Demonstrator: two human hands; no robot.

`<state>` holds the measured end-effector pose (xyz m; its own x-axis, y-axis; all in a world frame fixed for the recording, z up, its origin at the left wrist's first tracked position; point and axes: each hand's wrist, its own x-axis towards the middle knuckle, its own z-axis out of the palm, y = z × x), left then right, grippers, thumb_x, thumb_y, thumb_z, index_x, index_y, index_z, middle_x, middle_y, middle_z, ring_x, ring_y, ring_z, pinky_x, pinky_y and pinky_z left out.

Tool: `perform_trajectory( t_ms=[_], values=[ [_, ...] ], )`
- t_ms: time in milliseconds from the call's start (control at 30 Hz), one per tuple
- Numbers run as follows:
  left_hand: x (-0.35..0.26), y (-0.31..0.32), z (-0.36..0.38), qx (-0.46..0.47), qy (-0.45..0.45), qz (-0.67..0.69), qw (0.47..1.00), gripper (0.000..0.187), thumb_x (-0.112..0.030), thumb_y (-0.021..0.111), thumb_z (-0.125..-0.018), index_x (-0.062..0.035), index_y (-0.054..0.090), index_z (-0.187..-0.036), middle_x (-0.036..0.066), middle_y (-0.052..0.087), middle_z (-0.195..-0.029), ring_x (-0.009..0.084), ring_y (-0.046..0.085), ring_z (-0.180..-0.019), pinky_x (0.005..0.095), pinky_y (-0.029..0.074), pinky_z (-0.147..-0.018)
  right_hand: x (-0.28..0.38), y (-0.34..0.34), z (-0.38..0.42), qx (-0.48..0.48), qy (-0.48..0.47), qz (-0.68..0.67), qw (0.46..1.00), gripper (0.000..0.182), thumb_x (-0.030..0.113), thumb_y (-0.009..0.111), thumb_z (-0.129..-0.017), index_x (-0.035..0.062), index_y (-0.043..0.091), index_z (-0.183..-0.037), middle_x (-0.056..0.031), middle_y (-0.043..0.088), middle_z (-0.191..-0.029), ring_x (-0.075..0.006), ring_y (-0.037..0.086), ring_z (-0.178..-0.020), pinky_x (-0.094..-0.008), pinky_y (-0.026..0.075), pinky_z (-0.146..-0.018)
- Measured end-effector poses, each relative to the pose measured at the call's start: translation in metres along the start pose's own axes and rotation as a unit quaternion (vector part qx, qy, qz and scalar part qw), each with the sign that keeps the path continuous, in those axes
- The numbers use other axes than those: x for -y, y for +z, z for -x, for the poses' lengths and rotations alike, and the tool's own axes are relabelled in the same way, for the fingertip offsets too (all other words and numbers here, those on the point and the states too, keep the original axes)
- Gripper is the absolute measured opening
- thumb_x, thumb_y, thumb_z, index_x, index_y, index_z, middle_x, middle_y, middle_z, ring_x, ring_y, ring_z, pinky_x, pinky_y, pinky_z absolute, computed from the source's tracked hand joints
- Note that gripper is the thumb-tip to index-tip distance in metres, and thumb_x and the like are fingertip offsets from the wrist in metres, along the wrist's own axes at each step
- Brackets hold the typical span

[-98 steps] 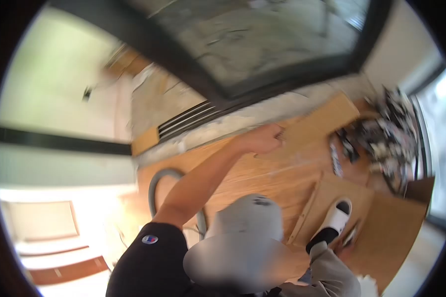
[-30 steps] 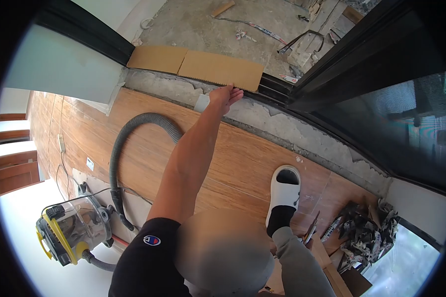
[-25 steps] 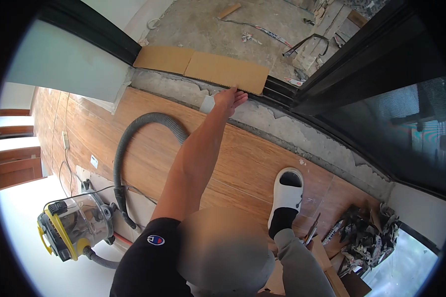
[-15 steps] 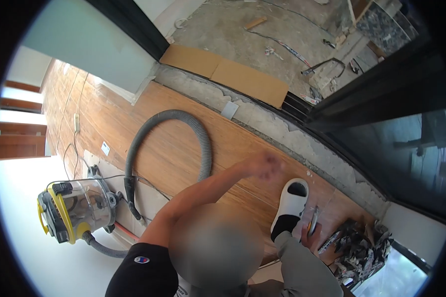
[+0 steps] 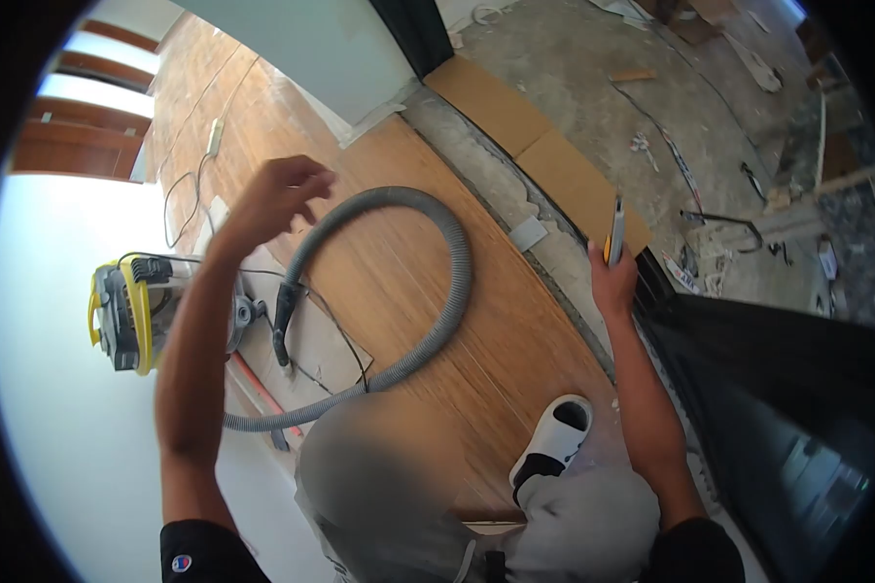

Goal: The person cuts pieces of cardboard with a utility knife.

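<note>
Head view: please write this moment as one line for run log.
right hand: holding utility knife by cardboard | left hand: empty, fingers parted, near hose | cardboard: lying along door track

A utility knife [image 5: 613, 235], orange and grey, is held toward two o'clock, its narrow end pointing to twelve. A flat brown cardboard strip [image 5: 554, 160], crossed by a seam, lies along the door track [image 5: 654, 285] toward one o'clock. A grey ribbed hose [image 5: 460, 255] loops over the wood floor [image 5: 384, 282]

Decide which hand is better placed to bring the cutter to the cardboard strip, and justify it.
Probably the right hand: it holds the cutter near the cardboard strip; the left hand looks empty, away by the vacuum hose.
</note>
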<state>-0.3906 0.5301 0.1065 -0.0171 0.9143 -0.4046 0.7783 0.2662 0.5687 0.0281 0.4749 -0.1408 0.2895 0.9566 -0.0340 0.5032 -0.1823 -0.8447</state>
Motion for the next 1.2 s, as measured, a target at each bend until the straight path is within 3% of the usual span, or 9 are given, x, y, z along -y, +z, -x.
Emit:
perform_trajectory(
  t_ms=[233,367,500,633,733,867,933,1067,1200],
  values=[
    [0.019,-0.078,0.11,-0.096,-0.138,-0.129,0.977,0.03,-0.026,0.061,-0.096,0.0029,0.068,-0.096,0.006,0.065,-0.077,0.0105,0.06,-0.066,0.0275,0.048,-0.057,0.012,0.042,-0.096,0.021,0.123,-0.113,0.986,0.04,0.032,0.069,-0.092,-0.0065,0.06,-0.092,-0.0154,0.063,-0.077,-0.0266,0.06,-0.071,-0.0405,0.047,-0.068],
    [0.137,-0.011,0.231,-0.063,-0.278,-0.002,0.959,0.024,-0.021,0.063,-0.095,0.0002,0.071,-0.087,0.006,0.065,-0.068,0.0115,0.06,-0.059,0.0264,0.047,-0.051,-0.023,0.048,-0.099,-0.025,0.181,-0.137,0.974,0.042,0.032,0.068,-0.093,-0.0082,0.06,-0.096,-0.0145,0.064,-0.08,-0.0259,0.06,-0.072,-0.0397,0.047,-0.069],
    [0.164,0.096,0.304,0.044,-0.451,0.167,0.875,0.026,-0.02,0.061,-0.094,-0.0002,0.069,-0.079,0.008,0.07,-0.071,0.0111,0.059,-0.05,0.026,0.042,-0.04,-0.041,0.061,-0.105,-0.122,0.189,-0.147,0.963,0.03,0.029,0.067,-0.095,0.0011,0.057,-0.089,-0.0004,0.049,-0.062,-0.0112,0.048,-0.052,-0.0307,0.039,-0.049],
    [0.273,0.232,0.343,0.093,-0.351,0.288,0.886,0.022,-0.017,0.063,-0.092,-0.0004,0.066,-0.078,-0.002,0.06,-0.065,0.008,0.05,-0.054,0.0269,0.042,-0.048,-0.018,0.059,-0.15,-0.058,0.123,-0.088,0.987,0.032,0.03,0.068,-0.094,0.001,0.056,-0.093,-0.0007,0.049,-0.063,-0.0104,0.049,-0.053,-0.0304,0.04,-0.05],
    [0.164,0.194,0.22,0.058,-0.308,0.385,0.868,0.021,-0.018,0.067,-0.091,-0.0007,0.066,-0.078,0.0,0.063,-0.067,0.0092,0.055,-0.059,0.0268,0.045,-0.054,0.062,0.037,-0.191,-0.005,0.096,0.003,0.995,0.034,0.032,0.07,-0.093,0.001,0.056,-0.094,-0.002,0.051,-0.065,-0.0105,0.05,-0.054,-0.0295,0.041,-0.05],
    [0.139,0.153,0.096,0.065,-0.207,0.193,0.957,0.027,-0.025,0.07,-0.089,0.0008,0.066,-0.082,0.008,0.067,-0.07,0.0128,0.06,-0.065,0.0304,0.049,-0.062,0.126,0.01,-0.229,0.067,0.13,0.005,0.989,0.04,0.035,0.073,-0.089,-0.0006,0.059,-0.1,-0.0031,0.054,-0.066,-0.012,0.052,-0.055,-0.0301,0.042,-0.051],
    [0.111,0.123,0.032,0.049,-0.096,0.112,0.988,0.03,-0.028,0.073,-0.087,0.0019,0.066,-0.084,0.014,0.068,-0.075,0.0219,0.066,-0.073,0.0361,0.052,-0.068,0.134,0.005,-0.231,0.089,0.087,0.118,0.985,0.054,0.045,0.075,-0.082,-0.0076,0.063,-0.086,-0.0157,0.064,-0.069,-0.0293,0.063,-0.064,-0.0435,0.048,-0.062],
    [0.067,0.114,-0.098,-0.021,0.132,-0.017,0.991,0.034,-0.031,0.076,-0.082,0.0001,0.068,-0.095,0.022,0.066,-0.111,0.0368,0.064,-0.103,0.0453,0.05,-0.086,0.12,0.008,-0.204,0.129,0.089,0.177,0.972,0.057,0.047,0.078,-0.077,-0.0073,0.066,-0.089,-0.0219,0.068,-0.075,-0.0346,0.07,-0.074,-0.0437,0.051,-0.068],
    [0.014,0.142,-0.207,0.003,0.138,-0.113,0.984,0.06,-0.038,0.073,-0.084,-0.0022,0.057,-0.13,0.028,0.045,-0.141,0.0432,0.045,-0.131,0.0474,0.038,-0.109,0.069,0.039,-0.21,0.178,0.106,0.132,0.969,0.055,0.044,0.079,-0.074,-0.0072,0.066,-0.091,-0.0254,0.068,-0.08,-0.0367,0.07,-0.079,-0.0442,0.052,-0.07]
  ],
)
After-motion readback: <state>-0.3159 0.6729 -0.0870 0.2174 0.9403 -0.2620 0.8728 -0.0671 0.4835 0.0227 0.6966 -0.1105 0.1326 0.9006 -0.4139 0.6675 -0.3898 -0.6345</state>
